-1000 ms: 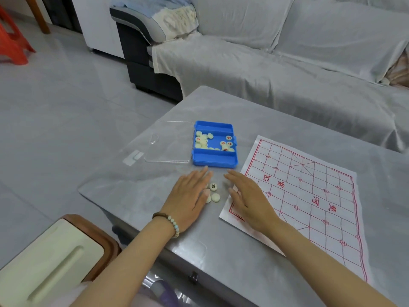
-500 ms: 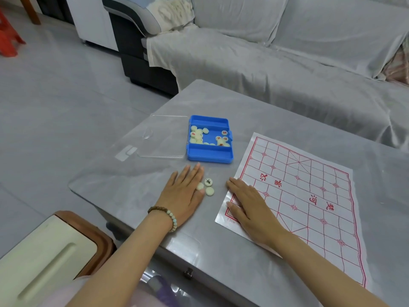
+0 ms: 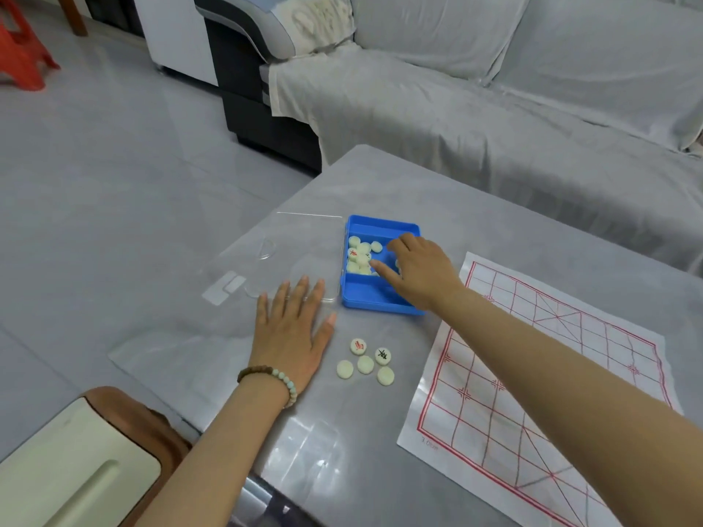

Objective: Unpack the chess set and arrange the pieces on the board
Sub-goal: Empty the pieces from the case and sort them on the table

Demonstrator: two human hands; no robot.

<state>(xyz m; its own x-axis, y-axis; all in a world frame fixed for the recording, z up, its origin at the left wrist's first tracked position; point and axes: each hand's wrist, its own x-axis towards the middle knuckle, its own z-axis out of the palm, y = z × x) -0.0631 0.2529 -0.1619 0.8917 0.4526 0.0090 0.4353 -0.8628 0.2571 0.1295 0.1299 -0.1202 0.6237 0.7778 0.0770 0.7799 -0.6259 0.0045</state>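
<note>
- The right hand (image 3: 422,271) is reaching into the blue box (image 3: 374,298), knuckles up, fingers bent down among the pieces (image 3: 361,254). The hand hides its fingertips, so it cannot be told whether it is pinching a piece.
- The left hand (image 3: 291,329) is lying palm down on the table (image 3: 494,207), fingers straight and slightly spread. Its fingertips are resting on the near edge of the clear lid (image 3: 300,245), and a beaded bracelet (image 3: 272,376) is circling the wrist.
- The box is sitting with its long axis running away from the person; the cream discs are lying in its far compartment.
- The lid is lying flat against the box's left side.
- Five loose discs (image 3: 365,364) are lying flat just right of the left hand, two showing characters, one red and one black, and three showing blank faces.
- The paper board (image 3: 475,431) is lying to the right, skewed, its far-left corner pointing near the box; arm and frame are hiding its long axis.
- A grey-draped sofa (image 3: 494,119) is standing beyond the table.
</note>
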